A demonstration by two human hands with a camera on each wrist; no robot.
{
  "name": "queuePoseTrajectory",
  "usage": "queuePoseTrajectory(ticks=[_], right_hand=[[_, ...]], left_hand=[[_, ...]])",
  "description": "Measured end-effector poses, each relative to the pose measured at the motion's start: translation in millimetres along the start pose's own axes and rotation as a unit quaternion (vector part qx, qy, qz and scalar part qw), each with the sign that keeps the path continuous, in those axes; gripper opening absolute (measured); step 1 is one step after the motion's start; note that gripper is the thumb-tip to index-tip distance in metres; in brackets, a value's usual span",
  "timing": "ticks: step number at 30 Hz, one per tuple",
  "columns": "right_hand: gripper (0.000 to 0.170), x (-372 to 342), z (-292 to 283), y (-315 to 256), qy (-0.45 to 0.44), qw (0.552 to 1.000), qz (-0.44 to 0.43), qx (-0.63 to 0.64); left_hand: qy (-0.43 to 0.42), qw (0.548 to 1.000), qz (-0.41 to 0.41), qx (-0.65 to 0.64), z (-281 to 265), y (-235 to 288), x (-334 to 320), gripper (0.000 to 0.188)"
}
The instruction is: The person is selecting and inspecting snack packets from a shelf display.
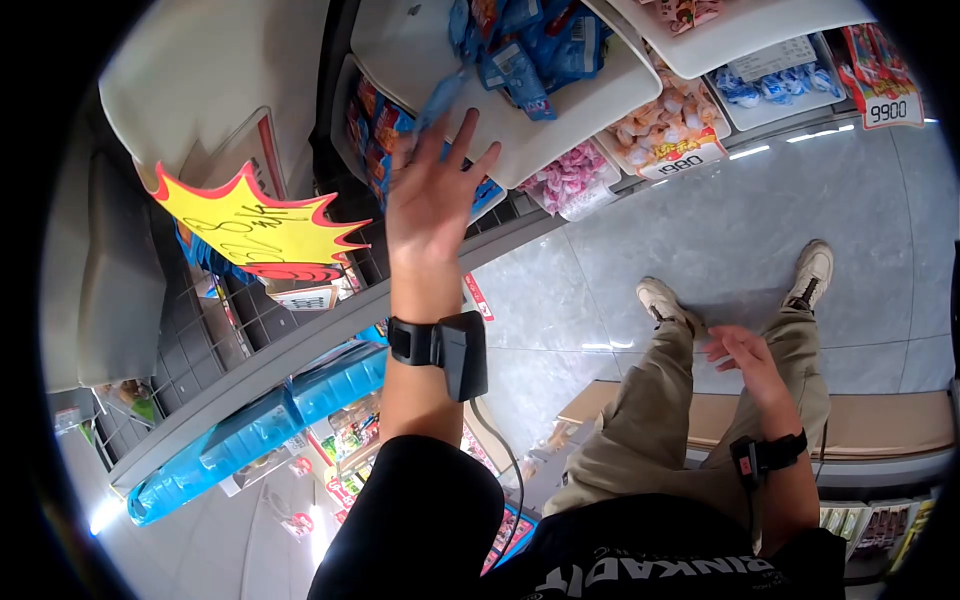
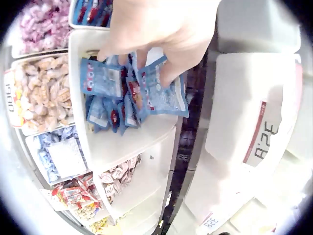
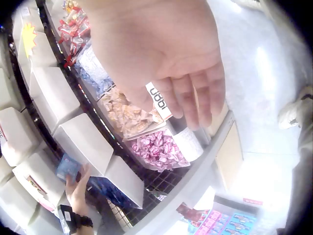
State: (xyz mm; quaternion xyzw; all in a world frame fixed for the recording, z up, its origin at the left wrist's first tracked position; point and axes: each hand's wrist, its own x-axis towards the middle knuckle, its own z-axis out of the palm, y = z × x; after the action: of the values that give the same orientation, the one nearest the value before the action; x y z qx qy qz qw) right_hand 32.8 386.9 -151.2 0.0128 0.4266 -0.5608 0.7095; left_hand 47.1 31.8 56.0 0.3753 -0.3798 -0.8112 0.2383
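Observation:
In the head view my left hand [image 1: 430,195] is raised at a white bin [image 1: 570,125] of blue packets [image 1: 515,75], a blurred blue packet [image 1: 440,98] at its fingertips. The left wrist view shows that hand [image 2: 164,29] from behind, fingers pinching a blue packet [image 2: 159,88] over others in the bin. From the right wrist view, the left hand [image 3: 78,191] and its packet [image 3: 68,167] appear small at lower left. My right hand [image 1: 750,365] hangs low above the legs, fingers loosely extended. Large in the right wrist view, the right hand [image 3: 161,63] holds nothing.
Pink candies [image 1: 570,178] and orange-wrapped candies [image 1: 665,115] stand in trays along the shelf's front edge. A yellow starburst sign [image 1: 250,220] juts out left of the left forearm. Below lie a blue plastic strip [image 1: 270,420] and a tan bench top [image 1: 890,425].

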Motion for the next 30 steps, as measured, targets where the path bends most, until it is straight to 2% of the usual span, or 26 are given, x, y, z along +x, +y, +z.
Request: queuePoseTrajectory(ticks=[2,4,5,6,8,9,12,14,17,19,20,22,23,25,26,28,29,30], right_hand=[[0.037,1,-1,5,0.002,1.0,0.004,-0.001],[0.037,1,-3,8,0.003,1.0,0.009,-0.002],[0.037,2,-3,9,0.002,1.0,0.011,0.0],[0.036,2,-3,10,0.0,1.0,0.013,0.003],[0.036,2,-3,10,0.0,1.0,0.009,0.001],[0.036,1,-3,10,-0.001,1.0,0.006,-0.002],[0.037,1,-4,9,-0.002,1.0,0.0,0.005],[0.037,0,-3,7,-0.001,1.0,0.005,0.002],[0.037,0,-4,6,0.001,1.0,0.009,0.002],[0.037,-1,-4,7,0.003,1.0,0.009,0.006],[0.037,-1,-5,8,0.002,1.0,0.006,0.006],[0.037,-1,-5,8,0.0,1.0,0.003,0.005],[0.037,0,-5,8,0.002,1.0,0.004,0.004],[0.038,0,-5,8,0.003,1.0,0.005,0.003],[0.038,0,-5,7,0.004,1.0,0.005,0.002],[0.038,0,-5,6,0.005,1.0,0.007,0.001],[0.039,0,-5,6,0.004,1.0,0.003,0.003],[0.039,0,-5,5,0.003,1.0,-0.001,0.006]], left_hand=[[-0.03,0.999,0.015,0.02,-1,10,0,0.02],[0.012,0.961,0.188,0.204,-7,22,2,0.022],[0.045,0.946,0.241,0.211,-10,27,4,0.024],[0.045,0.946,0.24,0.212,-18,34,7,0.024],[0.006,0.911,0.31,0.27,-33,47,13,0.026],[0.07,0.919,0.297,0.251,-33,52,17,0.028],[0.094,0.904,0.285,0.304,-45,71,38,0.025],[0.086,0.916,0.269,0.284,-48,77,48,0.027],[0.122,0.929,0.23,0.264,-58,82,68,0.03],[0.205,0.831,0.264,0.445,-64,80,73,0.037],[0.204,0.831,0.263,0.445,-60,77,73,0.037],[0.281,0.744,0.254,0.551,-52,71,75,0.038],[0.281,0.744,0.253,0.551,-59,75,79,0.038],[0.267,0.523,0.357,0.726,-78,86,91,0.035],[0.267,0.524,0.357,0.726,-74,85,91,0.035],[0.322,0.414,0.305,0.795,-67,83,92,0.035],[0.322,0.414,0.304,0.795,-58,79,90,0.035],[0.343,0.436,0.26,0.791,-48,74,87,0.036]])
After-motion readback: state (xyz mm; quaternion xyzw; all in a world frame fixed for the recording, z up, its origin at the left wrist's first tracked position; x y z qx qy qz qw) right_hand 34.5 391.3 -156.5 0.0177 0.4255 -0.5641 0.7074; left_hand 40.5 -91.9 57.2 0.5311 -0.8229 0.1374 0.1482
